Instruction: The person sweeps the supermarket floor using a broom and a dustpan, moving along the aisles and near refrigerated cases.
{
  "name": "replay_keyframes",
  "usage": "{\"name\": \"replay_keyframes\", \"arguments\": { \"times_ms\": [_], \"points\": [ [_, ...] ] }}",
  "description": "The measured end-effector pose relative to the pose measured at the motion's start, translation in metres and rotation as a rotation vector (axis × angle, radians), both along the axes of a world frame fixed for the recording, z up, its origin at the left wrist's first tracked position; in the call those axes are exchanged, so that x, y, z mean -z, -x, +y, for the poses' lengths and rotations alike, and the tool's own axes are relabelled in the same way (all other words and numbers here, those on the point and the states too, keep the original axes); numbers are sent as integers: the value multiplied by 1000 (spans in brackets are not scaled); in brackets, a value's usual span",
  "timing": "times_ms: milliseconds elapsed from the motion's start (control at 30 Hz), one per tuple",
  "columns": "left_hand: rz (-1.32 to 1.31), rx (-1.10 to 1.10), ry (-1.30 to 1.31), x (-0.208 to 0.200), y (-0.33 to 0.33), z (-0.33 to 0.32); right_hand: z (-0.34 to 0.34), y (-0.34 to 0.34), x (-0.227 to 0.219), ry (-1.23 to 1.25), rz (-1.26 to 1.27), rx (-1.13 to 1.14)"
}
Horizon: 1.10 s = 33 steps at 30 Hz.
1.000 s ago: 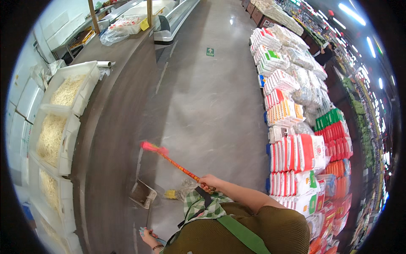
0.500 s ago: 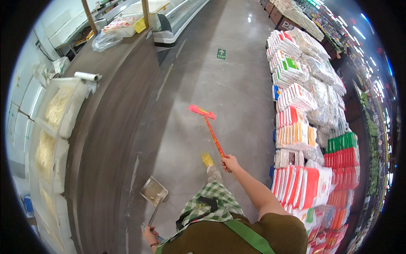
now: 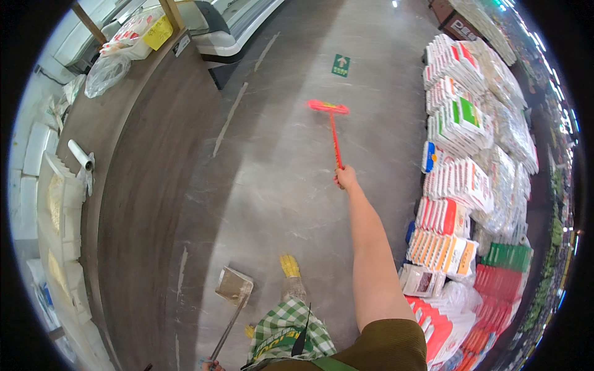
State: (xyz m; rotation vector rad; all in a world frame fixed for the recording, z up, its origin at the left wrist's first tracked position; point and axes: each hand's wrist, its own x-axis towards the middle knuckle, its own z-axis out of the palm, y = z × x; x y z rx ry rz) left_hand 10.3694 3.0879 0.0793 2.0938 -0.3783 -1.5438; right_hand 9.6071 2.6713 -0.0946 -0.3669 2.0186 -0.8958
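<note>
My right arm is stretched far forward, and my right hand (image 3: 346, 177) is closed round the red handle of a broom (image 3: 336, 141). The broom's pink-red head lies at the far end of the handle, over the grey floor. At the lower edge, my left hand (image 3: 213, 365) is partly cut off but wraps the end of a long-handled dustpan (image 3: 234, 284). The dustpan's pan is low by the floor to the left of my yellow shoe (image 3: 289, 266), with its handle slanting back to me. Whether it holds any sweepings is hard to tell.
Along the left runs a brown wood counter (image 3: 139, 204) with white tubs (image 3: 73, 260) behind it. Stacked packaged bags (image 3: 455, 185) line the right side. A green floor sign (image 3: 340, 65) lies ahead, and a display case (image 3: 247, 28) stands at the far left.
My right arm has reached farther forward, carrying the broom ahead and turning it more upright in the view. The shelves and counter have shifted nearer, and the dustpan has stayed at my left.
</note>
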Motion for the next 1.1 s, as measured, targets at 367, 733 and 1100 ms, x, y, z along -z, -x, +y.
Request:
{"name": "replay_keyframes", "arguments": {
  "times_ms": [367,733,1100],
  "points": [
    [79,-450,-117,-50,85,-84,10,-2,70,-117,363,-318],
    [180,-394,-12,-57,59,-88,248,-260,-40,-401,239,-306],
    [221,-397,73,-32,-89,29,293,-545,-47,-279,-103,-175]
  ]
}}
